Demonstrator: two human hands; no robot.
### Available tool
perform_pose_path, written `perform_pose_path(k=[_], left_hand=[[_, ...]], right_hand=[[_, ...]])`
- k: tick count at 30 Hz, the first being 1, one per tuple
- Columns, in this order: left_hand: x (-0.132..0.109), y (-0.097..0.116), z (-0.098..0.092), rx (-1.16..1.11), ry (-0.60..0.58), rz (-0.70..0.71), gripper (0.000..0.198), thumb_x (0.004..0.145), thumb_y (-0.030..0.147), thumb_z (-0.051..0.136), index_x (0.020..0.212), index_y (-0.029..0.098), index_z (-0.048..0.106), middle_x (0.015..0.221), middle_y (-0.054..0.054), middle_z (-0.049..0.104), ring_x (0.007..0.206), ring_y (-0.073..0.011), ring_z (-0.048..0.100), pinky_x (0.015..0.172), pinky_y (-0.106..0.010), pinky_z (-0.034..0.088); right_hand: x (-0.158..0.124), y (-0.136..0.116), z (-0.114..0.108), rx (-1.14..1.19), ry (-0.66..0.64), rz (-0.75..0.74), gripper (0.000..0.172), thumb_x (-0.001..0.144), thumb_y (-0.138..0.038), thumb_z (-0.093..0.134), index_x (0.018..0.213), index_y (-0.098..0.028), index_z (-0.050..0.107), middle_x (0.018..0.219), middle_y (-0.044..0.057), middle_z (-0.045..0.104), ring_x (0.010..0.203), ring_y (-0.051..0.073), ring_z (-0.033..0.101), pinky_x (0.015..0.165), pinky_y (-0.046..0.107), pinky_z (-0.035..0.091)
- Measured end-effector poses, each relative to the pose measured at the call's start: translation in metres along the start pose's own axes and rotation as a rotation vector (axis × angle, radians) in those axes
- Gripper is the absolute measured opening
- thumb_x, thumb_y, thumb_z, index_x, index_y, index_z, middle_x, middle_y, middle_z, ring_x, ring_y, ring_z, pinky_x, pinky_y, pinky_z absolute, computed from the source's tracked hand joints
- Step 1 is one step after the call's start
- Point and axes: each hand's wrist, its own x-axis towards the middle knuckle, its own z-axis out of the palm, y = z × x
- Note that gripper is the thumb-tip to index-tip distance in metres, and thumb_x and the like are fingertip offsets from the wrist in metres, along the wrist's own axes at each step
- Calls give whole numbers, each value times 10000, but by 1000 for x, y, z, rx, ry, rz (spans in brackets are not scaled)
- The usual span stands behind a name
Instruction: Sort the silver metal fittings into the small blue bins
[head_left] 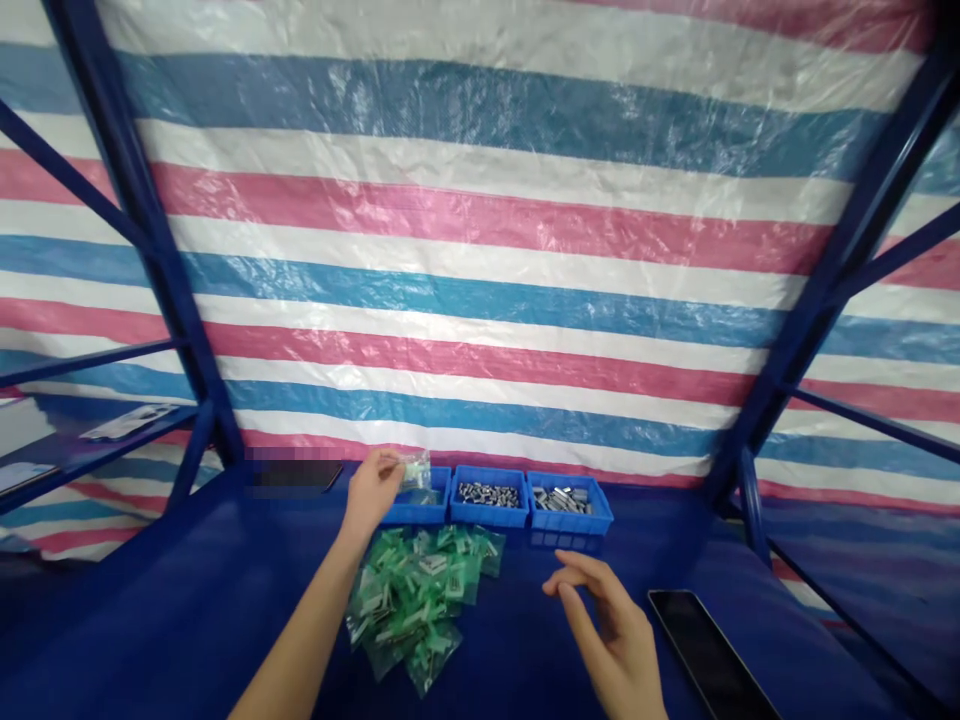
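My left hand (375, 488) pinches a small clear plastic bag (417, 472) above the left blue bin (424, 512). More clear bags appear to lie in that bin, partly hidden by the hand. Over the table, my right hand (600, 620) hovers with its fingers curved and apart, holding nothing. In front of the bins spreads a pile of green-tinted plastic bags (427, 590) with small metal parts inside. The middle blue bin (491, 516) contains many small dark metal pieces (489, 494). Larger silvery metal cylinders (561, 499) fill part of the right blue bin (574, 522).
A black phone-like slab (709, 650) lies right of my right hand on the blue table (247, 600). Behind the left arm is a dark flat object (296, 475), partly blurred. Blue metal posts (161, 260) and a striped tarp (480, 300) close off the back.
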Motion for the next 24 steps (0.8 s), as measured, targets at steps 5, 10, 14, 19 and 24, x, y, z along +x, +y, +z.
perform_pose_path(k=[5, 10, 14, 19, 24], left_hand=[[44, -11, 19, 229, -163, -71, 312, 941, 311, 618, 1217, 166, 592, 1215, -85, 631, 1003, -233, 656, 838, -434, 565], [41, -17, 43, 403, -299, -47, 307, 942, 307, 617, 1218, 176, 593, 1228, -87, 626, 1022, -234, 651, 850, -434, 561], [37, -16, 46, 491, -306, -1, 316, 940, 308, 619, 1224, 173, 590, 1236, -90, 622, 1036, -239, 647, 861, -444, 556], [30, -17, 43, 556, -245, 4, 324, 944, 313, 613, 1234, 172, 584, 1252, -94, 615, 1049, -243, 641, 873, -456, 550], [25, -18, 51, 592, -234, -72, 323, 942, 313, 616, 1228, 168, 586, 1230, -91, 624, 1028, -239, 650, 854, -445, 559]], right_hand=[[1, 4, -5, 43, -7, 77, 179, 949, -287, 579, 1083, -211, 671, 846, 47, 740, 802, 194, 719, 815, 288, 576], [1, 2, -6, 88, -3, 138, 202, 932, -348, 593, 1019, -203, 705, 835, 55, 744, 809, 211, 718, 779, 284, 574], [2, 4, 1, 106, -49, 213, 211, 932, -367, 587, 1006, -203, 698, 841, 54, 737, 825, 216, 708, 794, 291, 551], [-4, 16, 24, 138, -208, 280, 243, 896, -355, 604, 1053, -193, 694, 886, 61, 733, 842, 227, 693, 811, 323, 525], [-11, 30, 62, 232, -296, 534, 333, 767, -318, 676, 1065, -181, 730, 985, 92, 732, 822, 235, 662, 700, 318, 529]])
